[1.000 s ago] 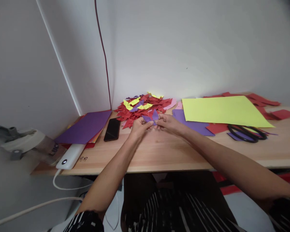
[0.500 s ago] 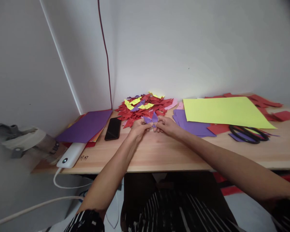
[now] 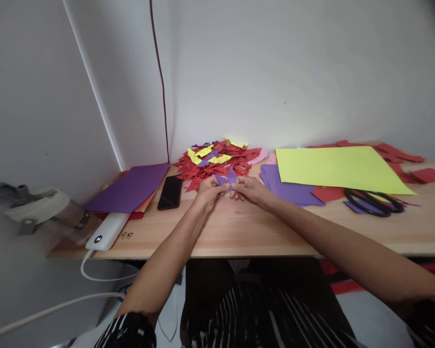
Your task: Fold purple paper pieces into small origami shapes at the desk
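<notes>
Both my hands meet over the wooden table (image 3: 239, 232), pinching a small folded purple paper piece (image 3: 227, 179) between them. My left hand (image 3: 207, 190) grips its left side with closed fingers. My right hand (image 3: 249, 188) grips its right side, fingers curled. Just behind the hands lies a heap of folded red, yellow and purple paper triangles (image 3: 217, 162).
A black phone (image 3: 169, 192) and a purple sheet (image 3: 130, 187) lie to the left, with a white power bank (image 3: 107, 231) at the table's edge. To the right are a big yellow sheet (image 3: 337, 167), purple sheets (image 3: 286, 186), black scissors (image 3: 369, 200) and red scraps (image 3: 402, 157).
The hands and the purple piece stay nearly in place; the fingers shift slightly on the paper. The view drifted a little.
</notes>
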A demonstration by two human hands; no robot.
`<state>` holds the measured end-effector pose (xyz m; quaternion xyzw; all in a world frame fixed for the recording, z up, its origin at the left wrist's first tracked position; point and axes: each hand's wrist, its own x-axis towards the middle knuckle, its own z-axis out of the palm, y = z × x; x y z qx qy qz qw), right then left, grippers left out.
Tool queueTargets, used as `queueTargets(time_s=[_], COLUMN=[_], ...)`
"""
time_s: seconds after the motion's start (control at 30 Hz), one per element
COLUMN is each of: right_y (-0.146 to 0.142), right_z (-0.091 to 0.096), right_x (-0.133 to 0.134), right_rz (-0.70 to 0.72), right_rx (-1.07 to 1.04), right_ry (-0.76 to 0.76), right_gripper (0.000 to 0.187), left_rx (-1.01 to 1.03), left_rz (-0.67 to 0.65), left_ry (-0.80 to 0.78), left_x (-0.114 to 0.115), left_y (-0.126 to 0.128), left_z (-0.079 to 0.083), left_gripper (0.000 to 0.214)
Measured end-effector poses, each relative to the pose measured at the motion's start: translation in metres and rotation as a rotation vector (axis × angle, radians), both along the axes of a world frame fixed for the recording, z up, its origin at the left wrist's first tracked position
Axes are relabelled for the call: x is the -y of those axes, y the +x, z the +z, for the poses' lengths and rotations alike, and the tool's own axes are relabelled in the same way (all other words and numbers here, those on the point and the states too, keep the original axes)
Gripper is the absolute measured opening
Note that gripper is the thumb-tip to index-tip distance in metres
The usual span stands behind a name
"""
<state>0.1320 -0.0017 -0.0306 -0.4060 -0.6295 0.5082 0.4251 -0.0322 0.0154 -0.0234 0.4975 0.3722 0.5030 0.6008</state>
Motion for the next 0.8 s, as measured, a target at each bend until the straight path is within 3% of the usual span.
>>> queueTargets(time_s=[0.13,0.37,0.63,0.8], right_y=[-0.0003,-0.0041,-0.0011,-0.0006], right_z=[0.0036,0.002,0.0071,0.0041], right_x=[0.0024,0.002,0.0036,0.0021], right_rz=[0.031,-0.006,-0.005,0.048], right_rx=[0.032,0.029,0.07,0.116], right_ry=[-0.044,-0.044,0.03,0.073], right_gripper=[0.035,0.033,0.023,0.021], left_rx=[0.004,-0.005,0.078,-0.043], left_rz=[0.075,0.086,0.022,-0.044], left_ry=[0.057,0.063,-0.042,-0.025], left_x=[0.0015,0.002,0.0052,0.005], left_y=[0.0025,0.0041,0.0036,0.0007], left_z=[-0.0002,-0.0015,0.007,0.0058], left_gripper=[0.036,0.037,0.04,0.038])
